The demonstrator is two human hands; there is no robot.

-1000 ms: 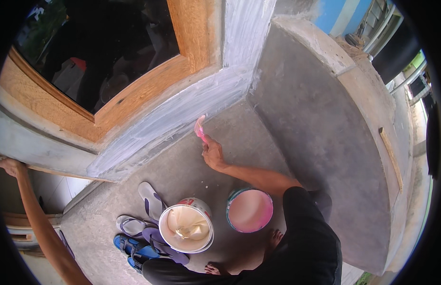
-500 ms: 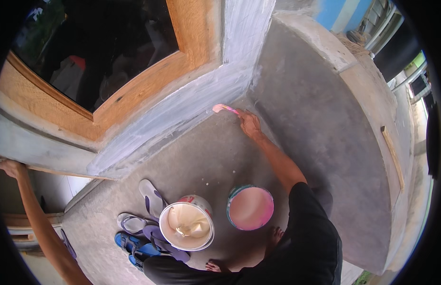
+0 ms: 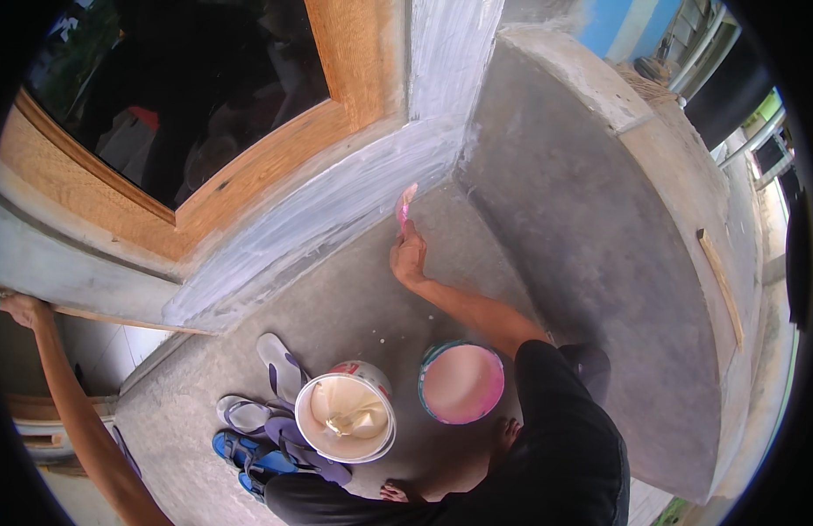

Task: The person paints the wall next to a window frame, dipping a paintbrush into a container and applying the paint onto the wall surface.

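Observation:
My right hand (image 3: 409,256) is closed round the pink handle of a paintbrush (image 3: 404,207), whose bristles point up at the foot of the wall. White paint in streaks covers this low wall strip (image 3: 336,197) under the wood-framed window (image 3: 248,162). At the far left my left hand (image 3: 19,307), with a ring on it, grips the wall's edge by a doorway; its fingertips are partly hidden. Near my bare feet stand a white bucket (image 3: 346,417) holding cream-coloured paste or plastic and a round tub (image 3: 461,382) with pinkish contents.
Several flip-flops and sandals (image 3: 248,430) lie left of the white bucket. A curved grey wall (image 3: 590,202) with a broad ledge bounds the right side, and a wooden strip (image 3: 722,285) rests on that ledge. Small white drops spot the concrete floor (image 3: 354,289).
My right hand has moved left and nearer to me. The brush has turned from pointing left to pointing up. My left hand stays at the wall's edge.

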